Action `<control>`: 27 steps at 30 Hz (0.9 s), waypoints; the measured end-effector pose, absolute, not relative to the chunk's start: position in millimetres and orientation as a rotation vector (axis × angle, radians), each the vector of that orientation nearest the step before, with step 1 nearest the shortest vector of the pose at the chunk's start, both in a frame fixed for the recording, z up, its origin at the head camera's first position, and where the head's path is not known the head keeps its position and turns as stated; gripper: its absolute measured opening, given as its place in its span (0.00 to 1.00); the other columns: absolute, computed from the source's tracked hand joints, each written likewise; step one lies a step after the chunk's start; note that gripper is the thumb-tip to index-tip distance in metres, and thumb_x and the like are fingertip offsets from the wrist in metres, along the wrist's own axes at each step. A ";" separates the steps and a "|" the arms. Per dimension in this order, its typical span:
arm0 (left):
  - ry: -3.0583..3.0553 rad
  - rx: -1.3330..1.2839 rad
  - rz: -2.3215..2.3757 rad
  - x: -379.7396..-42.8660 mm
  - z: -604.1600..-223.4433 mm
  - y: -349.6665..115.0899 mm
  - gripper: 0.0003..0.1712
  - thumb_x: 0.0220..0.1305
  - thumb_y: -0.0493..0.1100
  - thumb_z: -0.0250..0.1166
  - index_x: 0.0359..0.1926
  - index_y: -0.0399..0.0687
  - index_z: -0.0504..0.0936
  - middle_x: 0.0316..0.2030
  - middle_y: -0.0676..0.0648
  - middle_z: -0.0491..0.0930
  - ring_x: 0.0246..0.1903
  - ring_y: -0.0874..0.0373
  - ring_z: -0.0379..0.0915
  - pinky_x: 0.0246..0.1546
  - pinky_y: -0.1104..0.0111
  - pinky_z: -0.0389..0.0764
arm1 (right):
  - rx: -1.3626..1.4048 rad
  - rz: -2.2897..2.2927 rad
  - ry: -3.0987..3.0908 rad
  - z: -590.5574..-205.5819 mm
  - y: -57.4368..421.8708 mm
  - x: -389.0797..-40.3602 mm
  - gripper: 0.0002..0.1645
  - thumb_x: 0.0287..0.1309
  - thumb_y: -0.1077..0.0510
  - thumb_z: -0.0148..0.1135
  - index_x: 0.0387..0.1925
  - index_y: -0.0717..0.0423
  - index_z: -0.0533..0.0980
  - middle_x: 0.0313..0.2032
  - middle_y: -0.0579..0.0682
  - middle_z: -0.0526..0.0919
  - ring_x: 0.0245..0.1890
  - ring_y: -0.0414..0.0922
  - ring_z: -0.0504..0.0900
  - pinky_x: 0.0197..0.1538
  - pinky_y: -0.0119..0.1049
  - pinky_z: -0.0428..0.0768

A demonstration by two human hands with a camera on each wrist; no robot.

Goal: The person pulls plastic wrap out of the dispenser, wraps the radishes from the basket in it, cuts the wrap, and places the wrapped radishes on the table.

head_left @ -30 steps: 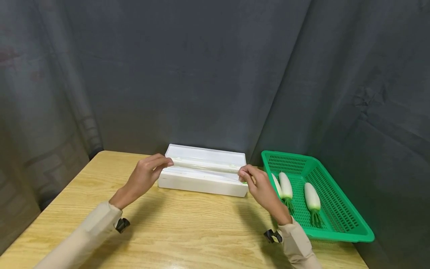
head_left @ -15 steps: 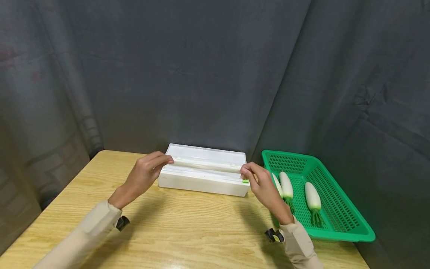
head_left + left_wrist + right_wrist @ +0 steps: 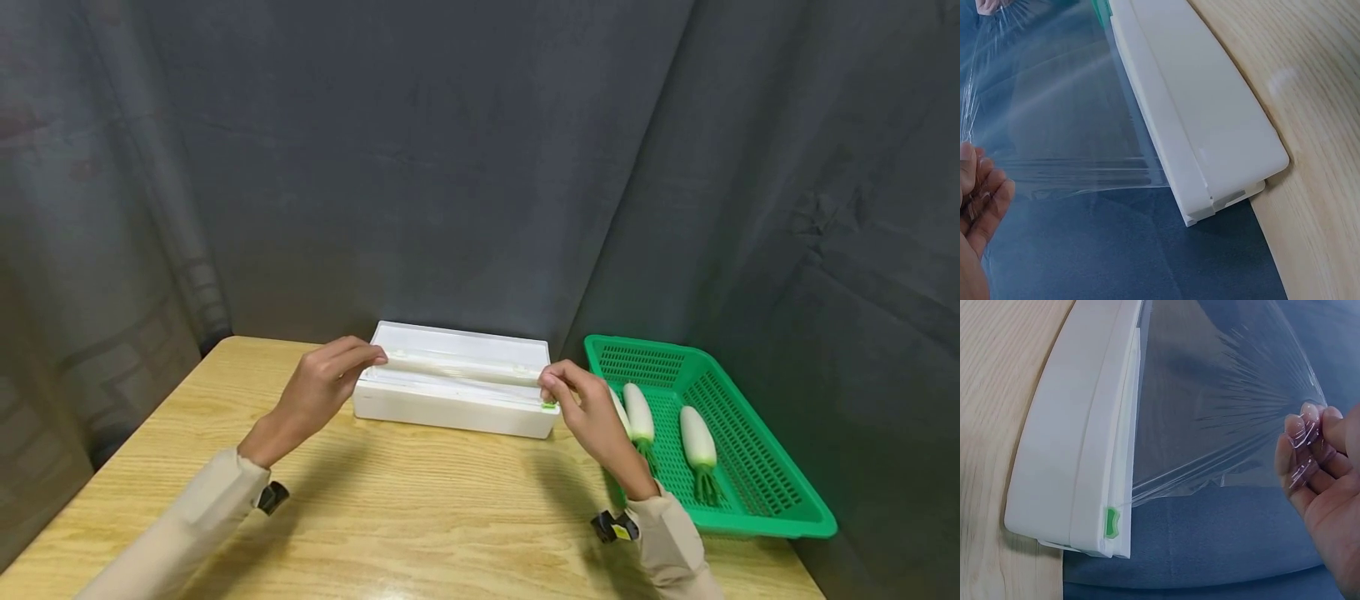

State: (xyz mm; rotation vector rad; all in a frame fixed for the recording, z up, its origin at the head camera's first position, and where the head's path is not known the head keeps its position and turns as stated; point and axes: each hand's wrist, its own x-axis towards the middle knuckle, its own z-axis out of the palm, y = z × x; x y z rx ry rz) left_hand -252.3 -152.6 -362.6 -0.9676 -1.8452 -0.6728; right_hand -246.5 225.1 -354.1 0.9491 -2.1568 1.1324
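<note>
A white cling film dispenser (image 3: 453,414) stands on the table with its lid (image 3: 465,339) raised at the back. Clear cling film (image 3: 1066,106) stretches out of it, creased toward both hands. My left hand (image 3: 318,385) pinches one corner of the film, above the dispenser's left end. At the opposite end, my right hand (image 3: 592,412) pinches the other corner, some film lying across its fingers (image 3: 1300,428) in the right wrist view. A green slider (image 3: 1112,523) sits at the dispenser's right end, close below the right hand in the head view.
To the right, a green plastic basket (image 3: 757,527) holds several white radishes, one radish (image 3: 697,437) lying apart from the others. The wooden table (image 3: 435,508) extends in front of the dispenser. Dark grey curtains (image 3: 420,167) hang behind and at the sides.
My right hand has shifted slightly right, and the green slider shows more plainly below it. The left hand has barely moved. Both keep their pinch on the cling film.
</note>
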 end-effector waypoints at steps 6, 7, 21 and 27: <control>-1.829 -0.977 -0.662 -249.4 -360.2 -152.9 0.23 0.44 0.18 0.77 0.41 0.39 0.90 0.35 0.48 0.88 0.34 0.55 0.86 0.38 0.70 0.85 | 0.936 1.170 -2.167 -354.4 225.9 -245.4 0.09 0.69 0.74 0.60 0.35 0.61 0.80 0.27 0.48 0.81 0.27 0.44 0.77 0.34 0.26 0.75; -1.827 -0.978 -0.663 -248.8 -360.0 -152.8 0.22 0.44 0.18 0.78 0.41 0.39 0.90 0.35 0.48 0.88 0.34 0.55 0.86 0.37 0.70 0.85 | 0.931 1.171 -2.172 -354.0 226.0 -245.1 0.08 0.69 0.74 0.60 0.35 0.62 0.80 0.27 0.48 0.82 0.27 0.44 0.78 0.33 0.26 0.74; -1.832 -0.991 -0.684 -242.7 -358.5 -154.2 0.19 0.49 0.23 0.77 0.43 0.40 0.91 0.35 0.48 0.88 0.34 0.55 0.86 0.38 0.71 0.85 | 0.933 1.154 -2.160 -348.9 228.0 -240.4 0.10 0.68 0.74 0.60 0.35 0.60 0.80 0.27 0.47 0.82 0.29 0.41 0.80 0.37 0.25 0.76; -1.822 -0.992 -0.688 -240.9 -358.3 -155.1 0.18 0.76 0.47 0.59 0.43 0.40 0.91 0.35 0.48 0.88 0.34 0.54 0.86 0.39 0.74 0.84 | 0.947 1.117 -2.137 -346.7 227.9 -238.3 0.10 0.67 0.75 0.61 0.35 0.59 0.80 0.27 0.47 0.83 0.27 0.40 0.81 0.34 0.25 0.77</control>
